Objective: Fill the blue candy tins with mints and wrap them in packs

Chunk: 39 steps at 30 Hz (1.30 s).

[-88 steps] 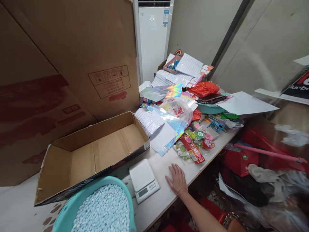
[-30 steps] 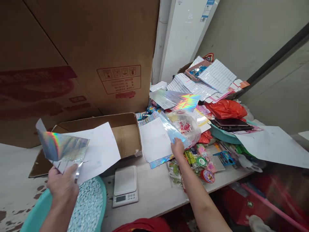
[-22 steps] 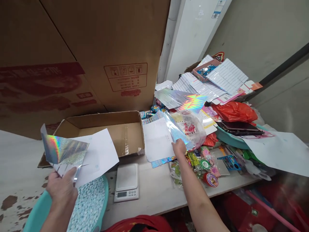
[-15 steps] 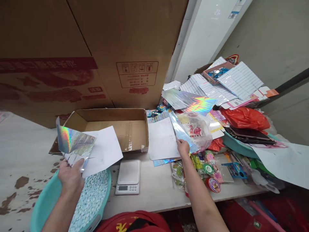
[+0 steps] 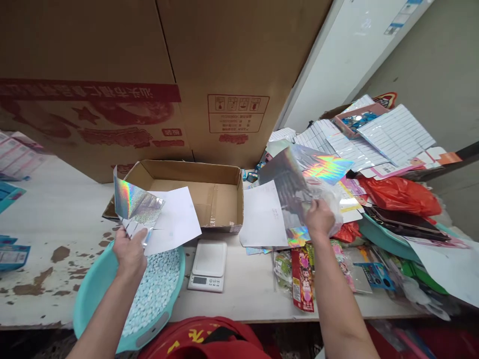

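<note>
My left hand is closed on a small bunch of sheets above the teal basin: a holographic sheet, bent upright, and a white paper sheet spread to its right. My right hand grips the edge of a silvery holographic sheet, which is lifted and tilted. Beside that sheet, on the table, lies a white paper with shiny sheets partly under it. A clear plastic bag is just behind my right hand, partly covered.
The teal basin holds many pale blue pieces. A digital scale and a shallow cardboard box stand in the middle. Large cartons wall off the back. Piled sheets, a red bag and small packets crowd the right.
My right hand has moved right and raised the silvery sheet off the white paper. The left hand keeps its sheets. The view has shifted left, showing more of the table there.
</note>
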{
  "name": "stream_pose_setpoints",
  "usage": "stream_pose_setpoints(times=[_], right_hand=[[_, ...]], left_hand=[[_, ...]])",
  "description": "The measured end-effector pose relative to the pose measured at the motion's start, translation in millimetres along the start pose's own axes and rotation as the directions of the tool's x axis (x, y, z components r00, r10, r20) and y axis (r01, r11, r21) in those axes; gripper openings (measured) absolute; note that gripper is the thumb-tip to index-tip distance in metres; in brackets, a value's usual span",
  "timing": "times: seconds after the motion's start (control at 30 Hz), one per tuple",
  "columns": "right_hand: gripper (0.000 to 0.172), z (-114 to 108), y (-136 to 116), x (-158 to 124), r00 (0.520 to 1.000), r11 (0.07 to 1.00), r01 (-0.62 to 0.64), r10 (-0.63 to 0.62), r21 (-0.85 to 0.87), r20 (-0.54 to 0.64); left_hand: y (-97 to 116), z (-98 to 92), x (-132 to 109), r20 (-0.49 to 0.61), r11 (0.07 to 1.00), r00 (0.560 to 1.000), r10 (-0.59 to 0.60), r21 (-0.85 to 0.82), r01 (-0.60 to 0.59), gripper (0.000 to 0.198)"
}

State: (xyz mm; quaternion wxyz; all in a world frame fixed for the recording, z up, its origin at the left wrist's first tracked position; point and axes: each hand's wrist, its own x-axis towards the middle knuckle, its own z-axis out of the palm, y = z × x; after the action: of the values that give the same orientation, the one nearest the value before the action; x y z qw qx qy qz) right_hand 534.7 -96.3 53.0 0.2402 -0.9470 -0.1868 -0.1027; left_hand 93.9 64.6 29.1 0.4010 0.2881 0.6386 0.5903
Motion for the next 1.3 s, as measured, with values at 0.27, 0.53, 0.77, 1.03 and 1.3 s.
stream_pose_setpoints(times=[0.27,0.53,0.77,1.03,1.3], right_hand=[[0.011,-64.6,0.6,18.9,0.877,0.867,0.171,0.082,0.469,-0.473],[0.021,0.1,-87.5,-31.7,0.992,0.442,-0.126,0.064,0.888,0.109],[0.03,88.2,-106.3,-100.2,0.902,0.561,-0.317,-0.071,0.765,0.426],[0.036,104.2,-85.3,-115.6,0.879,0.684,-0.288,-0.09,0.671,0.469],[0.034,83.8,-36.1,-188.1,0.938,0.782,0.23,-0.336,0.579,0.081]], left_hand=[[0.3,-4.1,13.3,0.027,0.995,0.995,0.1,-0.015,-0.099,0.043],[16.9,-9.3,30.6,0.003,0.977,0.978,0.208,-0.038,-0.207,0.045],[6.3,-26.9,30.3,0.015,0.966,0.966,0.259,0.019,-0.259,0.046],[13.4,-29.8,26.3,0.095,0.908,0.908,0.407,0.061,-0.413,0.053],[37.0,-7.3,0.1,0.436,0.482,0.54,0.719,0.247,-0.841,0.048]])
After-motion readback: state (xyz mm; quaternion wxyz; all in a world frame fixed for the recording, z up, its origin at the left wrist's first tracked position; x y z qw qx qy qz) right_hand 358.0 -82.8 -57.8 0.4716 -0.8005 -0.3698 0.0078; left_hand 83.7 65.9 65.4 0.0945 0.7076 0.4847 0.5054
